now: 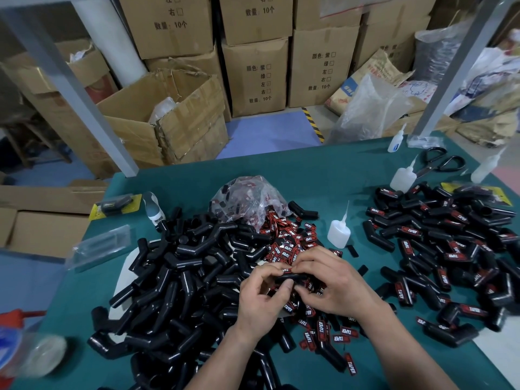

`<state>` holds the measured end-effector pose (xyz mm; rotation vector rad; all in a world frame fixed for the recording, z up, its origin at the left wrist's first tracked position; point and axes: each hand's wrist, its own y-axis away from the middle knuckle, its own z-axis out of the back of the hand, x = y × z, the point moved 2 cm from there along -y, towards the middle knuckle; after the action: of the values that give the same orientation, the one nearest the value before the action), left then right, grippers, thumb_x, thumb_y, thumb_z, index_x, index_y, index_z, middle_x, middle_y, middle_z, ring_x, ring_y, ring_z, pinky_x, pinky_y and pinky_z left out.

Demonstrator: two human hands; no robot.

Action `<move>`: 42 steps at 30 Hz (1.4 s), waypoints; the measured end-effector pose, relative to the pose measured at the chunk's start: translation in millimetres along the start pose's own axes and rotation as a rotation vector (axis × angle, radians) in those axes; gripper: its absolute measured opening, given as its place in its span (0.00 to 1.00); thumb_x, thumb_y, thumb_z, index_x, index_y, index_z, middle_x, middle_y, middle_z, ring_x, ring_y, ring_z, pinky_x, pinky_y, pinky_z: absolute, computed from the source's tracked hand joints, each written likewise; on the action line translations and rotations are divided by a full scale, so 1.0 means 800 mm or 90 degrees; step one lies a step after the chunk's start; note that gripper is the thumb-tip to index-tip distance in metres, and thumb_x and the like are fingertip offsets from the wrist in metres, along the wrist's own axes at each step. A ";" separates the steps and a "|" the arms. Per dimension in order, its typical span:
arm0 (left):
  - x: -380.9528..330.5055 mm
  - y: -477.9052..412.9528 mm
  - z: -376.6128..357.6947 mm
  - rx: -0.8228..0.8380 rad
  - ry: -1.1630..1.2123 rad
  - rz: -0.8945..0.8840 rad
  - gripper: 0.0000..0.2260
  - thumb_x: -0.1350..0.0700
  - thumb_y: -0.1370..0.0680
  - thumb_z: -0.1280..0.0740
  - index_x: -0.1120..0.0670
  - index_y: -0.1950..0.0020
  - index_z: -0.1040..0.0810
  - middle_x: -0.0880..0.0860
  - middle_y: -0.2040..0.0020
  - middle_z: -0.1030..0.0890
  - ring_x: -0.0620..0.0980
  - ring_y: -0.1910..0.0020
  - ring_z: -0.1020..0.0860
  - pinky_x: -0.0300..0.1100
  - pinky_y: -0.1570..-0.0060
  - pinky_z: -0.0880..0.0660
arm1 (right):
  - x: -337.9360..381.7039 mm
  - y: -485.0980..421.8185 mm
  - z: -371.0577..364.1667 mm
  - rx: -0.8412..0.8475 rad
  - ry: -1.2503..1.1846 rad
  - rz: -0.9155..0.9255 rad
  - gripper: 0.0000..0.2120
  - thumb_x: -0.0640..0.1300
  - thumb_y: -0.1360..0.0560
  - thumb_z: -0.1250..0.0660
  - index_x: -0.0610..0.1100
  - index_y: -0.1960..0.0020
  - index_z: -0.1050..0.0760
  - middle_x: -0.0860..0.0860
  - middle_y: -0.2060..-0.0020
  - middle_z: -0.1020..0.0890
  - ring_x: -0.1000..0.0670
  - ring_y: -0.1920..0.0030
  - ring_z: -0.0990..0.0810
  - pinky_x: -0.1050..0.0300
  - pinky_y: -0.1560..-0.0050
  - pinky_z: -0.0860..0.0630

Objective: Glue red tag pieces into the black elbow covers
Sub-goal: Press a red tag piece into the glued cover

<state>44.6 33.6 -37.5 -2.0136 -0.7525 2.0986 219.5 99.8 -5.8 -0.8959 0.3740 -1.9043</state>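
— Right over the middle of the green surface (323,170), your two hands meet on one black elbow cover (292,277). Your left hand (260,299) has its thumb underneath and its fingers curled over the top. Your right hand (332,285) pinches the same piece from the other side, fingertips up on a red tag (287,269) that sits on the cover's upper face.

— So both hands are clamped on that one cover, nothing hanging loose. Is the tag fully seated?

— Honestly can't tell, your fingers hide most of it. Only a sliver of red and white lettering shows.

— Fair. Where's the rest of your stock?

— The bare covers (183,277) are heaped to your left, a big messy pile running down to the near edge. The tagged covers (450,249) are piled well off to your right, each showing a red label. Between the two heaps, the loose tags (289,240) spill out of a crumpled clear bag (247,198) and spread under and around your hands, some lying down past your wrists.

— And the glue?

— A small white glue bottle (339,232) with a long thin nozzle stands upright just beside the loose tags, a bit beyond your right hand. A second bottle (403,178) stands further back on the right, next to black-handled scissors (441,163). Cardboard boxes (253,77) are stacked on the floor past the far edge.
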 end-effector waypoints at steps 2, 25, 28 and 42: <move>0.000 0.000 0.000 -0.005 0.004 0.001 0.14 0.59 0.24 0.27 0.42 0.45 0.21 0.47 0.45 0.15 0.54 0.45 0.15 0.45 0.42 0.20 | 0.001 -0.001 -0.001 -0.002 0.002 -0.006 0.12 0.41 0.28 0.24 0.39 0.47 0.19 0.49 0.48 0.19 0.48 0.49 0.20 0.52 0.49 0.22; 0.004 0.001 0.000 0.002 -0.010 -0.004 0.12 0.60 0.24 0.27 0.45 0.45 0.23 0.44 0.44 0.15 0.50 0.44 0.16 0.42 0.43 0.20 | 0.002 0.000 -0.001 -0.007 -0.005 -0.012 0.14 0.42 0.27 0.24 0.41 0.44 0.21 0.50 0.47 0.20 0.49 0.48 0.20 0.52 0.50 0.21; 0.004 0.001 0.001 -0.007 -0.004 -0.004 0.12 0.60 0.24 0.27 0.45 0.46 0.23 0.44 0.44 0.15 0.50 0.44 0.16 0.42 0.42 0.21 | 0.001 0.001 -0.002 -0.030 -0.048 -0.015 0.20 0.42 0.27 0.24 0.42 0.38 0.24 0.49 0.45 0.19 0.48 0.45 0.20 0.50 0.45 0.21; 0.007 -0.004 0.002 0.037 -0.048 -0.053 0.11 0.59 0.23 0.27 0.48 0.42 0.18 0.45 0.44 0.17 0.52 0.44 0.17 0.44 0.42 0.21 | -0.002 -0.001 -0.007 -0.042 -0.030 0.017 0.08 0.39 0.25 0.25 0.39 0.47 0.19 0.48 0.47 0.19 0.48 0.47 0.19 0.50 0.49 0.21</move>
<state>41.8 38.1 -41.5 -1.8498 -0.7646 2.1342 215.8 100.6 -9.7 -0.9730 0.4195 -1.8519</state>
